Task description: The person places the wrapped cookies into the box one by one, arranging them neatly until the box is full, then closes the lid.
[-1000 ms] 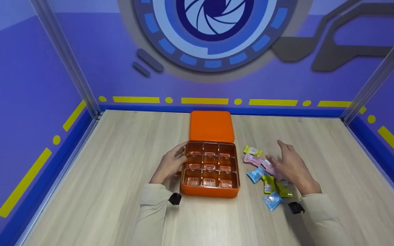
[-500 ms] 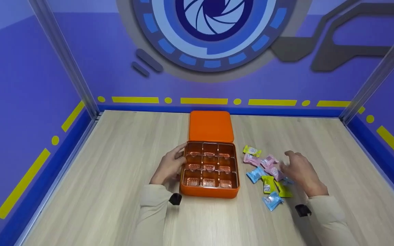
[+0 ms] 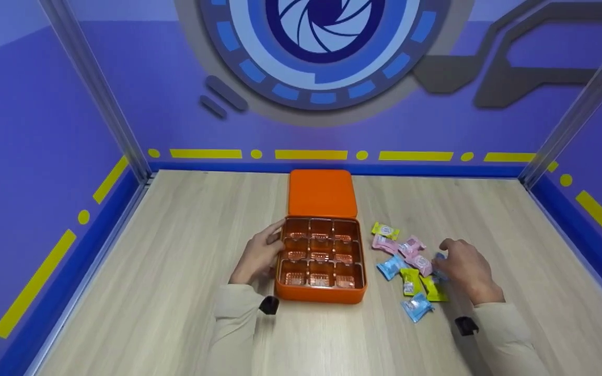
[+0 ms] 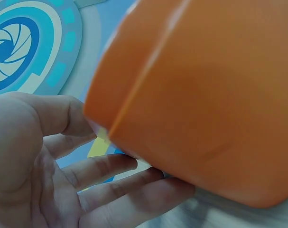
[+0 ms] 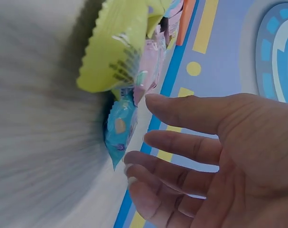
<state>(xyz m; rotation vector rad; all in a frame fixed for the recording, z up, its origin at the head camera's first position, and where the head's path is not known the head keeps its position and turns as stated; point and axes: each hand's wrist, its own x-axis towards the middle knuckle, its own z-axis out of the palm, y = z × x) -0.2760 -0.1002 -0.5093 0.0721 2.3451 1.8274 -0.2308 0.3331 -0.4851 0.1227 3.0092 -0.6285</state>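
An orange box (image 3: 321,296) with its lid (image 3: 323,193) laid back holds a clear divided insert of several bare compartments. At its left side my left hand (image 3: 259,254) holds the wall, thumb over the rim; in the left wrist view its fingers (image 4: 134,202) lie along the orange outside. My right hand (image 3: 467,269) hovers at the right edge of a loose pile of wrapped candies, thumb and fingers apart around a blue candy (image 5: 120,126). Nothing sits between those fingers. That candy is partly hidden by the hand in the head view.
Pink candies (image 3: 385,244), yellow-green candies (image 3: 411,282) and blue candies (image 3: 417,307) lie right of the box on the wood-grain table (image 3: 186,224). Blue-purple panels (image 3: 139,78) wall in the back and both sides.
My right hand has drawn back to the right and toward me, off the pink candies to the blue one at the pile's right edge. The left hand stays at the box.
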